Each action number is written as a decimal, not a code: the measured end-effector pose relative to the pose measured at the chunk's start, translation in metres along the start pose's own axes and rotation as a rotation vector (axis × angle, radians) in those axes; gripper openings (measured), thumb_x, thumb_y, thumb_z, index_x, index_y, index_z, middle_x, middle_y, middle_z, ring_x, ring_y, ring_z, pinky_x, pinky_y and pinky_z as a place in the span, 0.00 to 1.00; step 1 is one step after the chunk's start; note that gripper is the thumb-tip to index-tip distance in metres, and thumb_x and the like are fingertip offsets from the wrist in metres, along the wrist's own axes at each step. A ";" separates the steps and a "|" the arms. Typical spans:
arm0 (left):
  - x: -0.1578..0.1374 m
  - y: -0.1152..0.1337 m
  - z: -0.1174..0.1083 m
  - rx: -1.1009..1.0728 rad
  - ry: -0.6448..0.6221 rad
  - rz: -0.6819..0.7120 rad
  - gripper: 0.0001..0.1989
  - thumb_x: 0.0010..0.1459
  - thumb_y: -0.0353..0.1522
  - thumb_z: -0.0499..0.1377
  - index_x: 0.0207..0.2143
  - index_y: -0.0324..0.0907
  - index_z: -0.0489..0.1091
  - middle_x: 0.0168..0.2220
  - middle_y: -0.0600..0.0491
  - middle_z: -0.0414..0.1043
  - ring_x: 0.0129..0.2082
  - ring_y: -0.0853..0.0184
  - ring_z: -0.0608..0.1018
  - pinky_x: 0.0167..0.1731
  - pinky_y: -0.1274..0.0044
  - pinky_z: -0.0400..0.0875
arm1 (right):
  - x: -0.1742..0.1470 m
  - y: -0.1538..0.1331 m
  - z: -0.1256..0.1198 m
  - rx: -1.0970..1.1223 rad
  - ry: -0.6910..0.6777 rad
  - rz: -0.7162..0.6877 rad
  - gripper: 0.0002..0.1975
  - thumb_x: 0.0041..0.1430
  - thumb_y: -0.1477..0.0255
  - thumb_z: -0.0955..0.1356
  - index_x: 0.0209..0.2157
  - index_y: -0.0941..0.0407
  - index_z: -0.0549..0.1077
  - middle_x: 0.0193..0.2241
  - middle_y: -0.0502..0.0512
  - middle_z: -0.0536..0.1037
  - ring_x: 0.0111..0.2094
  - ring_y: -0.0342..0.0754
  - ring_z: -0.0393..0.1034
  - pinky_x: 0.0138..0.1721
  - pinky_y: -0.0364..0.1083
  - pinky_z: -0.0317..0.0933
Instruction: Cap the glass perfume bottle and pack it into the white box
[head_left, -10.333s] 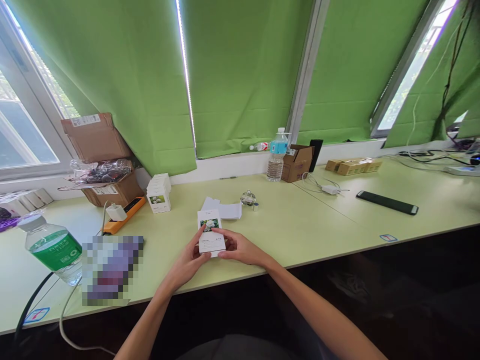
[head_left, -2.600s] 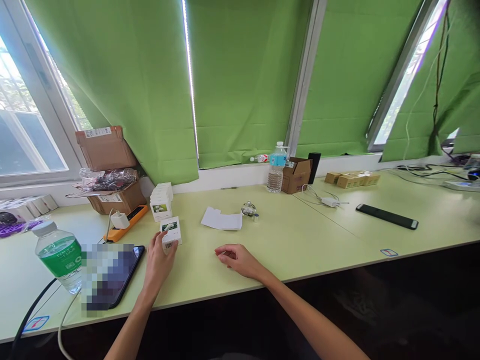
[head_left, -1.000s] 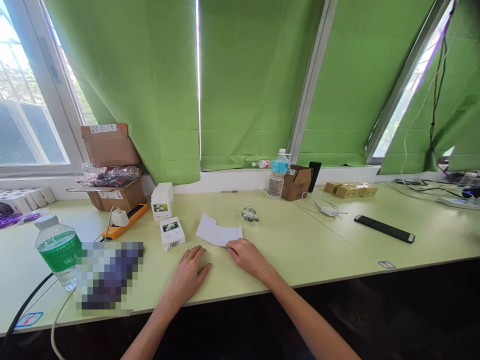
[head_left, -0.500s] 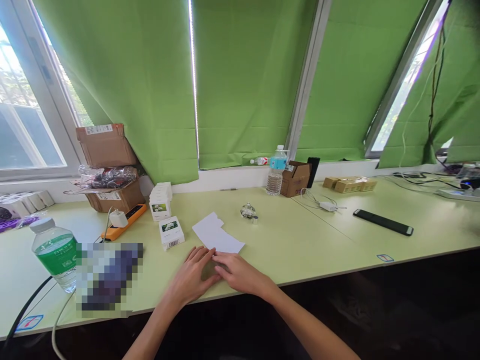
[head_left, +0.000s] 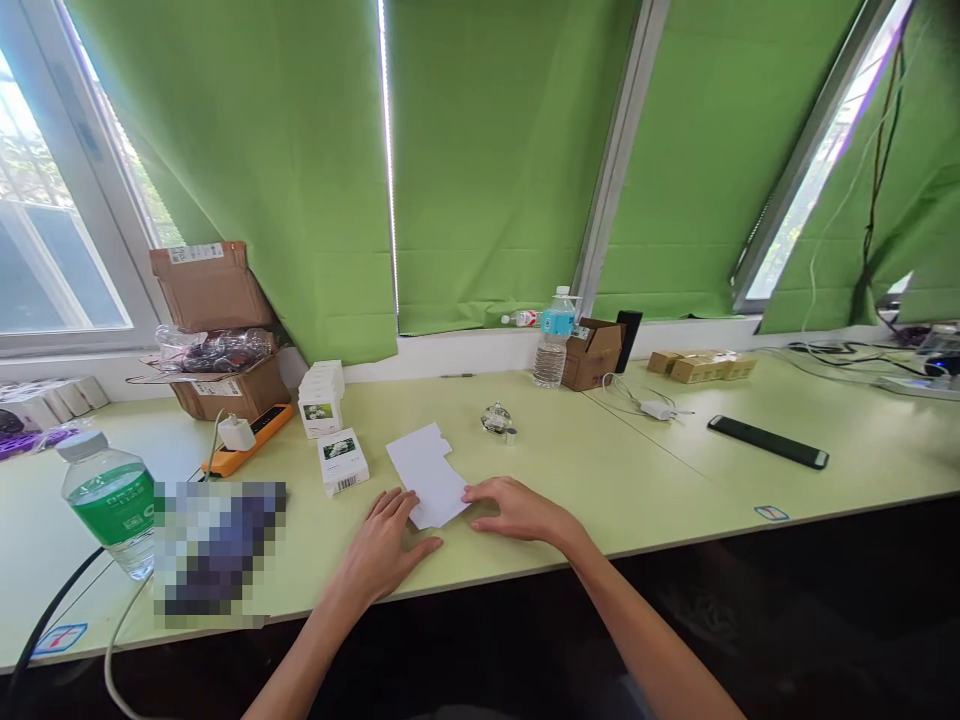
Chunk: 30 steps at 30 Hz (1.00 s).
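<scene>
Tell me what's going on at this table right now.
A person has both hands at a piece of white paper lying on the table: the fingers of the left hand are at its left edge, those of the right hand at its right. Farther back sits a small shiny glass object. Off to the left, a white box with a flower picture lies in front of more white boxes.

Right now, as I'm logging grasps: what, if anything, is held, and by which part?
Left hand touches the flat white paper sheet at its left edge, right hand at its right edge; whether either grip pinches it cannot be told.
</scene>
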<state>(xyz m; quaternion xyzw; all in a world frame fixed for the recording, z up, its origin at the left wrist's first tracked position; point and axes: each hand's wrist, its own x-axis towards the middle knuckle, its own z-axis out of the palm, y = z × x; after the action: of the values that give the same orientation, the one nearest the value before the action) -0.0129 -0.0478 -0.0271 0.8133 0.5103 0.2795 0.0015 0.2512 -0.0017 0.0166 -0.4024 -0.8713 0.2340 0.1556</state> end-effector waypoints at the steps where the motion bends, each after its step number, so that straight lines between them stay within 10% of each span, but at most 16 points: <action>1: 0.000 -0.001 0.001 0.003 -0.002 -0.005 0.29 0.56 0.52 0.55 0.53 0.43 0.66 0.55 0.47 0.69 0.58 0.53 0.67 0.56 0.60 0.62 | -0.001 -0.003 0.001 -0.012 0.001 0.009 0.23 0.52 0.63 0.70 0.51 0.52 0.74 0.52 0.57 0.74 0.54 0.58 0.65 0.56 0.52 0.56; 18: 0.001 -0.015 0.003 -0.184 -0.068 -0.070 0.20 0.64 0.42 0.49 0.54 0.45 0.65 0.56 0.51 0.68 0.64 0.58 0.58 0.58 0.62 0.61 | 0.022 0.009 0.013 0.478 0.093 0.041 0.19 0.53 0.59 0.69 0.39 0.59 0.79 0.36 0.57 0.80 0.36 0.51 0.73 0.38 0.47 0.65; 30: 0.000 -0.013 0.002 -0.180 -0.082 -0.097 0.19 0.65 0.42 0.47 0.53 0.46 0.66 0.58 0.51 0.66 0.65 0.59 0.57 0.59 0.62 0.60 | 0.026 0.011 0.025 0.359 0.157 0.031 0.15 0.54 0.62 0.69 0.37 0.58 0.79 0.33 0.56 0.80 0.32 0.48 0.71 0.33 0.44 0.63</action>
<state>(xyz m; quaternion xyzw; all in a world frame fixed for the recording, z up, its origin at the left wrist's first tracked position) -0.0224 -0.0408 -0.0323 0.7948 0.5216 0.2904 0.1091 0.2305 0.0173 -0.0081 -0.3987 -0.7944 0.3558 0.2887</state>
